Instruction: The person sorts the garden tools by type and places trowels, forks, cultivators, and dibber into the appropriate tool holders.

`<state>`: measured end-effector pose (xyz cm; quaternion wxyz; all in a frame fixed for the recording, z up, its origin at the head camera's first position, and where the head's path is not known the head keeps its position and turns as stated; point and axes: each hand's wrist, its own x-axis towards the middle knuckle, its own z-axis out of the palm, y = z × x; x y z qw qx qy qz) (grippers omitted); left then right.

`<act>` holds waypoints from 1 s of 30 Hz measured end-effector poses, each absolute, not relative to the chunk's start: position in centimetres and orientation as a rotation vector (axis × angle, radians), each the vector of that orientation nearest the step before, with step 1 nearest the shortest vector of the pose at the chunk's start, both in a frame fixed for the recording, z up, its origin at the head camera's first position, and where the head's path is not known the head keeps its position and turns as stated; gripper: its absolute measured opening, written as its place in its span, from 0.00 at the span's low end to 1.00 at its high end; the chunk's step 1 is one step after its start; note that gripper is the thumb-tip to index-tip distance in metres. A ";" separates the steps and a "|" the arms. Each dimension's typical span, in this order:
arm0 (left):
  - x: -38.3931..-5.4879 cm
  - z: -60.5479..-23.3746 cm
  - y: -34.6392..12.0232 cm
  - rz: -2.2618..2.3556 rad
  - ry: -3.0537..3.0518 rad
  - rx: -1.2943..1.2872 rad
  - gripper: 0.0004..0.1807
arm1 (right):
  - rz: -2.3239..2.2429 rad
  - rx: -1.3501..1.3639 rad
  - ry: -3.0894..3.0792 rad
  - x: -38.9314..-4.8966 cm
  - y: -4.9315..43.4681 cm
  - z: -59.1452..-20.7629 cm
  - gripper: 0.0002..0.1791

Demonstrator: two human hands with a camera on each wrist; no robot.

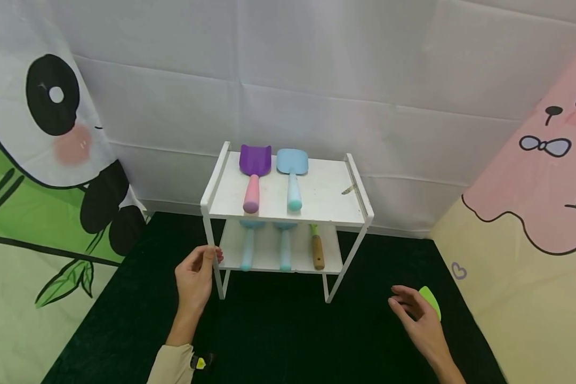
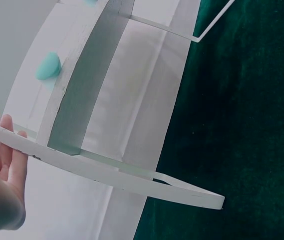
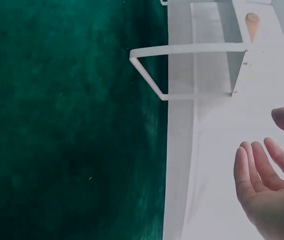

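Note:
A white two-tier shelf rack [image 1: 326, 208] stands on dark green cloth. My left hand [image 1: 197, 274] grips its front left leg [image 1: 216, 269], fingers curling behind it; in the left wrist view the fingers [image 2: 4, 145] show past the white bar. On the top tier lie a purple toy shovel [image 1: 255, 160] with a pink handle and a light blue shovel [image 1: 293, 161]. Below are two more blue shovels, their handles [image 1: 247, 250] forward, and a wooden-handled tool [image 1: 318, 253]. To the rack's right, my right hand [image 1: 417, 317] hovers with loosely bent fingers, holding nothing.
A lime-green object [image 1: 430, 303] shows partly behind the right hand. White fabric [image 1: 293, 64] hangs behind the rack, with a panda print [image 1: 72, 138] on the left side and a pink animal print [image 1: 542, 176] on the right. Green cloth [image 1: 288, 330] spreads in front.

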<state>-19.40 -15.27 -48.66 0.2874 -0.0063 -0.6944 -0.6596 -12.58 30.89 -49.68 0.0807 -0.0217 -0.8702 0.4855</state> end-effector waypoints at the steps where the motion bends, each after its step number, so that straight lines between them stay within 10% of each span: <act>1: -19.5 -48.7 -15.3 -1.763 -1.850 -0.022 0.14 | 1.444 -0.084 -2.612 -12.5 31.1 -49.8 0.22; 30: -19.4 -48.8 -15.3 -1.761 -1.882 0.031 0.13 | 1.304 -0.495 -2.830 -10.2 37.1 -53.4 0.35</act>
